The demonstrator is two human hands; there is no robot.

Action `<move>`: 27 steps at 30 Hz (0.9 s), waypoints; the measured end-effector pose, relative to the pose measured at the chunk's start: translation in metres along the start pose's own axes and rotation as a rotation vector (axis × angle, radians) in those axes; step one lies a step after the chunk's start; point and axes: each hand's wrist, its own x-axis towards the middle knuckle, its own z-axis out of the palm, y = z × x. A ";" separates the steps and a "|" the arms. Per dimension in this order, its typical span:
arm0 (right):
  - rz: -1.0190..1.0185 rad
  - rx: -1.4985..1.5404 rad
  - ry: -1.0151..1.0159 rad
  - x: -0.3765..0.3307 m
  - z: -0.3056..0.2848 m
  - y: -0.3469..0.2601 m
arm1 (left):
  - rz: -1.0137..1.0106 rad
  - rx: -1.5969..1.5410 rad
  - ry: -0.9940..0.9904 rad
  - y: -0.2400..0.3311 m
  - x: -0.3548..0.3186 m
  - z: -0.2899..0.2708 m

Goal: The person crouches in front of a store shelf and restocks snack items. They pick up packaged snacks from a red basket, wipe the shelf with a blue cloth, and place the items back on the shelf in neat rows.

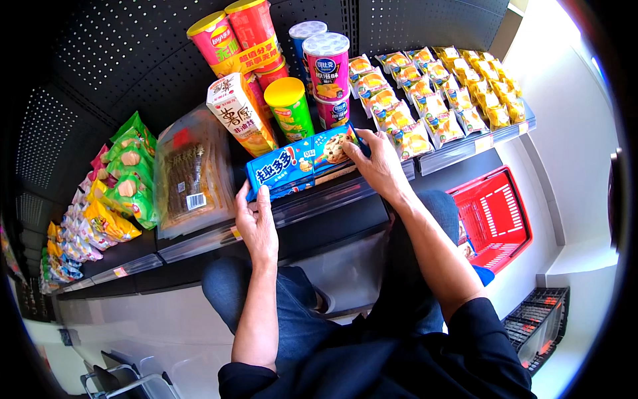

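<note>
Both my hands hold a long blue cookie package (302, 161) at the front edge of the shelf. My left hand (257, 225) grips its left end, thumb on the front face. Around the right end closes my right hand (381, 166), thumb over the cookie picture. Right behind the package stand a green chip canister with a yellow lid (290, 110), a tilted white and orange snack box (240, 113) and a magenta chip canister (327, 66). The fingers behind the package are hidden.
Clear plastic packs of brown snack sticks (193, 174) lie left of the canisters, with green snack bags (131, 169) beyond. Wrapped small cakes (399, 126) fill the right shelf. A red shopping basket (495, 219) stands at lower right, a black crate (537, 326) below it.
</note>
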 end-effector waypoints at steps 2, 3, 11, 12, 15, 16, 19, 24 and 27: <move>-0.009 0.001 0.024 -0.001 -0.001 0.001 | 0.028 -0.036 0.001 -0.002 0.000 0.002; -0.011 0.003 0.028 -0.001 0.001 0.001 | 0.026 -0.014 0.011 -0.002 0.000 0.002; 0.006 0.064 0.032 -0.002 -0.003 -0.006 | 0.092 0.172 0.078 -0.003 -0.005 -0.001; 0.005 0.073 0.044 -0.003 -0.004 -0.006 | 0.160 0.174 0.089 -0.005 -0.006 0.000; -0.001 0.103 0.079 -0.006 -0.004 0.000 | 0.134 0.227 0.066 -0.004 -0.014 -0.001; 0.020 0.094 0.064 -0.007 -0.005 0.000 | 0.098 0.221 0.043 0.000 -0.017 -0.001; -0.030 0.099 0.093 -0.010 -0.005 0.002 | 0.037 0.185 0.013 0.007 -0.024 0.001; -0.011 0.148 0.051 -0.008 -0.004 0.002 | -0.008 0.028 -0.038 0.001 -0.021 -0.001; -0.010 0.128 0.040 -0.007 -0.002 0.008 | 0.006 -0.005 -0.059 0.000 -0.019 0.002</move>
